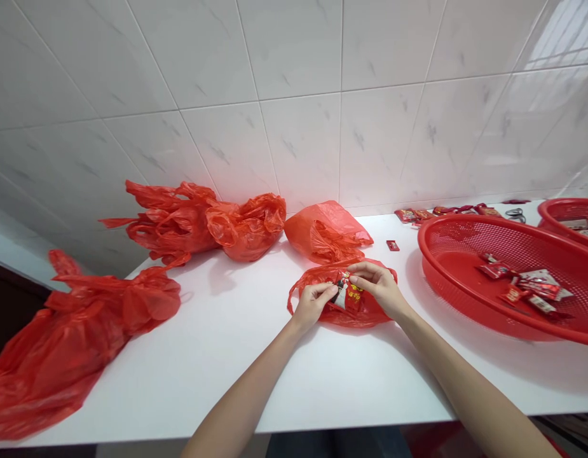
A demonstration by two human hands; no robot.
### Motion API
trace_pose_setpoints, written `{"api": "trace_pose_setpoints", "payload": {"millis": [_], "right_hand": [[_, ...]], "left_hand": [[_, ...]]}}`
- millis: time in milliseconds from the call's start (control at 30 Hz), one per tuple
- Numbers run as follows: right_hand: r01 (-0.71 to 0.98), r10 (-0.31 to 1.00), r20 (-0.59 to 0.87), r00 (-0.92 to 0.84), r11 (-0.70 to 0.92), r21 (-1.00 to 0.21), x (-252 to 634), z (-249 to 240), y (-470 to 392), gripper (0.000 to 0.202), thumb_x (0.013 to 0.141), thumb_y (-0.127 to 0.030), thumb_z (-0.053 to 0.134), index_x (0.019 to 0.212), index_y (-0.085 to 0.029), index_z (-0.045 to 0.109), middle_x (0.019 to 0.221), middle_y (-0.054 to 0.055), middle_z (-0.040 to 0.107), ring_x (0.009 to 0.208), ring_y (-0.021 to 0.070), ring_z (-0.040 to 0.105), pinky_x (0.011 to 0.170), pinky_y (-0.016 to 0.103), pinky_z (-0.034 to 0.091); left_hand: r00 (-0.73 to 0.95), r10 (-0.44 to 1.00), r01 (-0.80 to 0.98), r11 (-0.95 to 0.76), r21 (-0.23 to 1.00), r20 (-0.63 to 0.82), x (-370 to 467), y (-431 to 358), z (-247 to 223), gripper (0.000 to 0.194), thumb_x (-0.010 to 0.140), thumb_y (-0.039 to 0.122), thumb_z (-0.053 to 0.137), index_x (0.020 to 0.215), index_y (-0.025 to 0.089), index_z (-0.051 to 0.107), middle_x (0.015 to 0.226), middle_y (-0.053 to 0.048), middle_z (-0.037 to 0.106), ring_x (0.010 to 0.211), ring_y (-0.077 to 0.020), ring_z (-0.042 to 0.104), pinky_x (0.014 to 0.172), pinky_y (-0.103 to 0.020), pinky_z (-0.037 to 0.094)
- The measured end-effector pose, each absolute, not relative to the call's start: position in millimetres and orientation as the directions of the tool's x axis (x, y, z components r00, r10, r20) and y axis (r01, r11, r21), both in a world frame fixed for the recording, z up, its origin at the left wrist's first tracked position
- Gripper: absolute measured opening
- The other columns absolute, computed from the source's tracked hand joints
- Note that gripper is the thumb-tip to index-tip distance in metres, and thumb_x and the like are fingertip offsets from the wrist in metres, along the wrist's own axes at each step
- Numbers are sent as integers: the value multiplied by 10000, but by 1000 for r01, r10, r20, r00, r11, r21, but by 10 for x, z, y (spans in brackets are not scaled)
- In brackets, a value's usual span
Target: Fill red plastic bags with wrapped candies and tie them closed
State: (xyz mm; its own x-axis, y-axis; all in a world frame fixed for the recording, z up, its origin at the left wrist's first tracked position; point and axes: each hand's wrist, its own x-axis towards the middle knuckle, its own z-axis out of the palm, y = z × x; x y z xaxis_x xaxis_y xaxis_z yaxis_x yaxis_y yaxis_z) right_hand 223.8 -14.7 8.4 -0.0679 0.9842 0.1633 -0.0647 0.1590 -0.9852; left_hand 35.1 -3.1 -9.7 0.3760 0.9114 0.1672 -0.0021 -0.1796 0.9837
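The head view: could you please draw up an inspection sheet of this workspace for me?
Surface: white table, bearing bags, baskets and packets.
Job's things: small printed packet, held over a spread red bag.
Clutter: bunched red bags to the left and behind; wrapped packets along the back; large red basket at right with packets in it; second red basket partly cut off by the frame.
Grips: left hand and right hand both pinch the small printed packet.
Cables: nothing seen.
Surroundings: tiled wall behind the table.
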Motion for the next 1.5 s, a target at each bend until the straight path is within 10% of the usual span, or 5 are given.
{"api": "trace_pose_setpoints", "payload": {"millis": [433,667,933,1300,1500], "right_hand": [[-33,967,233,-98,231,-972,2209,70,-157,376,733,-529,788,954,-233,715,983,60,746,946,237,692,851,375,555],[-40,980,188,69,191,-981,2276,163,-192,350,718,-504,803,899,-215,725,951,64,752,883,237,686,802,368,556],[312,953,299,54,269,-911,2330,19,-120,137,775,-356,690,837,-241,729,918,64,763,903,281,698,870,452,544],[592,714,675,187,466,-657,2512,205,-187,149,911,-334,588,973,-258,700,1070,89,719,942,263,676,835,431,551],[679,817,570,86,371,-634,2773,231,-127,385,827,-499,687,1114,-243,672,1129,114,714,957,298,689,790,423,557]], "left_hand": [[357,911,11,-223,975,205,330,-43,-105,433,839,569,615,674,176,693,676,-25,682,650,-168,582,667,-298,494],[91,942,129,-333,934,323,254,-51,-75,227,854,340,626,977,195,750,1039,-77,754,972,-218,687,893,-340,533],[111,823,428,-546,720,558,134,-72,14,202,880,166,544,962,214,723,993,-55,693,956,-191,668,908,-330,532],[118,886,685,-399,610,448,29,-26,-75,269,821,133,587,1023,235,733,1149,-86,637,1087,-262,637,982,-435,504],[112,925,739,-322,592,363,-38,13,-117,336,833,194,597,1151,223,701,1215,-116,609,1130,-287,625,997,-445,500]]}}
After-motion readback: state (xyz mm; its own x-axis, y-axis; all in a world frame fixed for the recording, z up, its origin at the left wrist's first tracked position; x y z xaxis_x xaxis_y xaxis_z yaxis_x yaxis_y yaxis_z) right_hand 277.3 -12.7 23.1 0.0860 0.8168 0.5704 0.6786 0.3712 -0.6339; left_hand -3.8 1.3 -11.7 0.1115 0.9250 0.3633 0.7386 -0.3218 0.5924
